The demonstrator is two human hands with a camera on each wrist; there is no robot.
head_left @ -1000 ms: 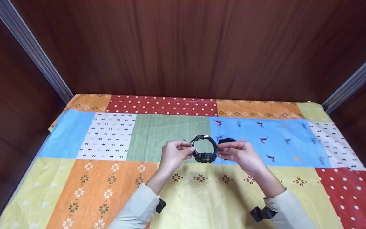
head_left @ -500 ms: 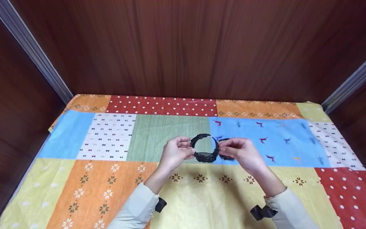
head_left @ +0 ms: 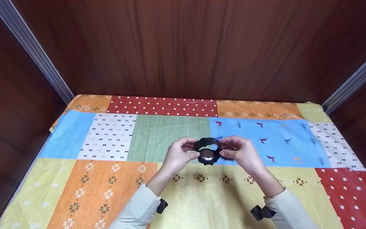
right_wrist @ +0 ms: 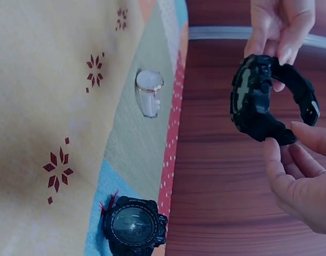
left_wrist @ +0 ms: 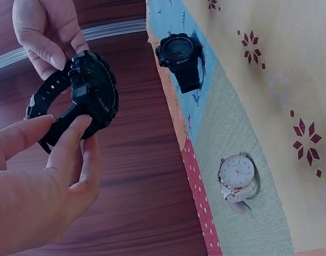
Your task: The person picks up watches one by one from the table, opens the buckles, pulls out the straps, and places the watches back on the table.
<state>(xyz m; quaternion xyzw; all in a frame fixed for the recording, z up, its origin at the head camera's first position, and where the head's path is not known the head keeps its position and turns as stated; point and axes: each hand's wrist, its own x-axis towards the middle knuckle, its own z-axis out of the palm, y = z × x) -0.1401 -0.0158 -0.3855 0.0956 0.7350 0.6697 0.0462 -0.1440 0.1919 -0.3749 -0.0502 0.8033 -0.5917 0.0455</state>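
As the held watch (left_wrist: 97,89) tips out of the ring-shaped view of half a second ago, the round side of its case (head_left: 207,155) comes up toward the head camera; face or back, cannot tell. Left hand (head_left: 177,155) and right hand (head_left: 245,154) both pinch it, one per side, above the cloth (head_left: 189,200), well in from its far edge. Judgement: work is at the turning stage, neither grip released.

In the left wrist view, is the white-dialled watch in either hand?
No: the left hand and right hand hold a black watch, while the white-dialled watch lies on the green patch.
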